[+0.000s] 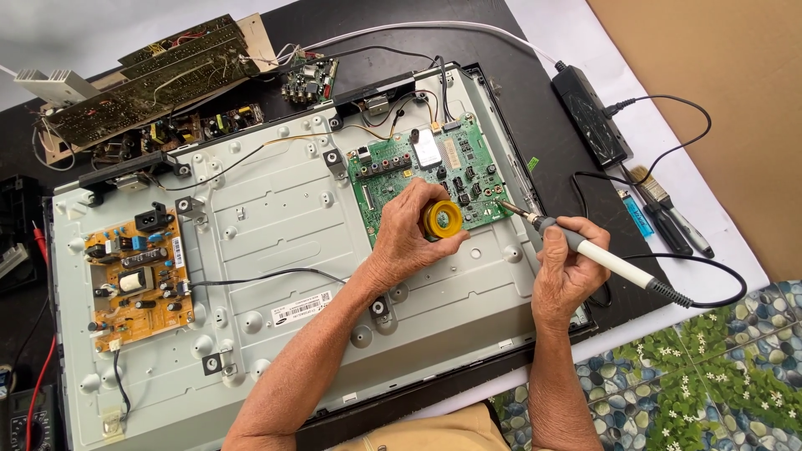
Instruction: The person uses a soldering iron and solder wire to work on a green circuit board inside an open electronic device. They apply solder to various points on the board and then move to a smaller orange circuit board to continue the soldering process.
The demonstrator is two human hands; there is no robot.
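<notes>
Head view, looking down on an opened flat-panel television. The left hand [407,236] rests on the green circuit board [434,171], fingers closed around a small round yellow tin [443,219] at the board's lower edge. The right hand [568,267] has its fingers wrapped around a soldering iron [585,248], whose tip meets the board's lower right corner, just beside the tin. The board sits at the upper right of the grey metal back panel [276,234]; an orange power board [138,280] lies at the panel's left. A black power adapter [589,113], a blue lighter [639,215] and a paintbrush [668,205] lie to the right, with loose circuit boards [159,79] at upper left.
</notes>
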